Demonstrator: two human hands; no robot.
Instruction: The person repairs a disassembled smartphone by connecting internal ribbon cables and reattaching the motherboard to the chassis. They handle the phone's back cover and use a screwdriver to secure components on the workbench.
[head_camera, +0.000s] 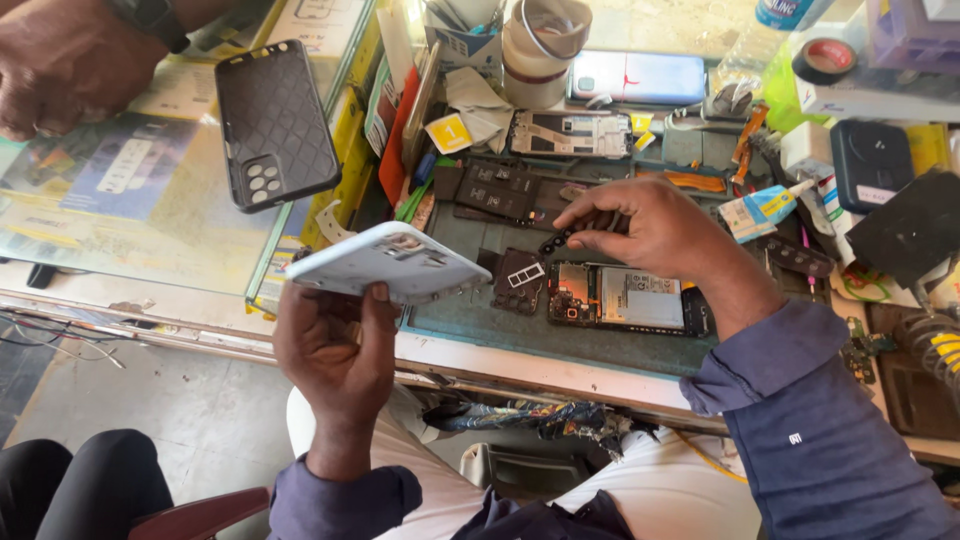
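Head view: our left hand (335, 345) grips the white phone back cover (390, 262) from below, tilted inner side up so we can see the camera cutout. Our right hand (655, 225) pinches a small black camera-trim strip (556, 240) over the green mat (470, 315), just above the opened phone (625, 297). Another person's hand (60, 65) rests on the glass counter (150, 220) near a black case (275, 125).

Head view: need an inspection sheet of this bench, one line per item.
Surface: grey-green work mat on a crowded bench.
Job's things: pale phone back cover; opened phone lying on the mat.
Clutter: black phone case, tape roll, glue tube.
Grippers: left hand holds the back cover; right hand pinches a small dark strip.
Cables: loose wires at the bench's left edge.
Surroundings: another person's hand on the glass counter.
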